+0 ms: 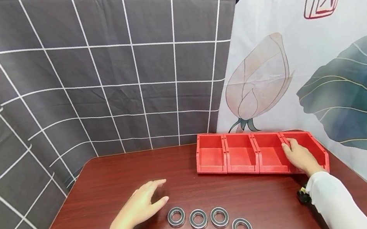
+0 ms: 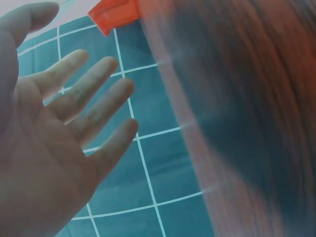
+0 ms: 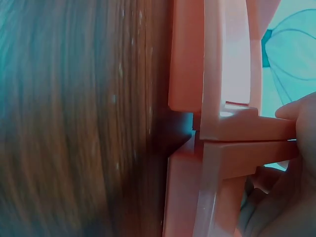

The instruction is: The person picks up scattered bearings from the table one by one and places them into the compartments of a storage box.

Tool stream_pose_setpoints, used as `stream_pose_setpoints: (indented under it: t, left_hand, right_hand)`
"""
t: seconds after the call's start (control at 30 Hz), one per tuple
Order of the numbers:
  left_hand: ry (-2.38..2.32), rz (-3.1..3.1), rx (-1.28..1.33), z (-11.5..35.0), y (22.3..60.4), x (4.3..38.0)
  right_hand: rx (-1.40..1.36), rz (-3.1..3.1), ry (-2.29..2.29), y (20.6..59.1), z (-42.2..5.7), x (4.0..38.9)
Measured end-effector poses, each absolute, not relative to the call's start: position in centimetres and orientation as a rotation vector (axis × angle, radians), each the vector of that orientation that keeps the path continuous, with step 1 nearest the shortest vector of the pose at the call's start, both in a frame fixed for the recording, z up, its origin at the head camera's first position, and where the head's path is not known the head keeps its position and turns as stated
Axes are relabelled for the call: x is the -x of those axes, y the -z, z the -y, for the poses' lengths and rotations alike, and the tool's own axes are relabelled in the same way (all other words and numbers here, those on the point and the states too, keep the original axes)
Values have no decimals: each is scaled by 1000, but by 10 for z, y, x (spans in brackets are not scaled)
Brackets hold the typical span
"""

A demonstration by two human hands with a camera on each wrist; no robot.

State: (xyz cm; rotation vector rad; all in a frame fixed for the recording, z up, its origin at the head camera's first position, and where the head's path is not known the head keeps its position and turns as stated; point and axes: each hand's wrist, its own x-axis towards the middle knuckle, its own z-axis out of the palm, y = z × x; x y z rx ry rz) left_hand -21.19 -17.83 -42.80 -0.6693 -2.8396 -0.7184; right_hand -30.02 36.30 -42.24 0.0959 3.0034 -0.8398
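Note:
In the head view, several red plastic storage bins stand side by side at the back right of the table. My right hand pinches the adjoining side walls of the two rightmost bins; the right wrist view shows the thumb on one side of the walls and fingers on the other. Left of the table's middle, my left hand hovers with fingers extended, its palm bare in the left wrist view. Several ring-shaped ball bearings lie in a slanting row right of it, untouched.
The dark red wooden table backs onto a grey gridded cloth and a white cloth with a flower print. Right of the bins runs the table's right edge.

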Motion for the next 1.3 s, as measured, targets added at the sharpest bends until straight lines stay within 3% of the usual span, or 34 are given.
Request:
stream_pose_setpoints:
  t: [1.3]
  left_hand:
    - [693, 2701, 482, 168, 426, 217]
  right_hand:
    - [9, -3016, 911, 428, -273, 330]
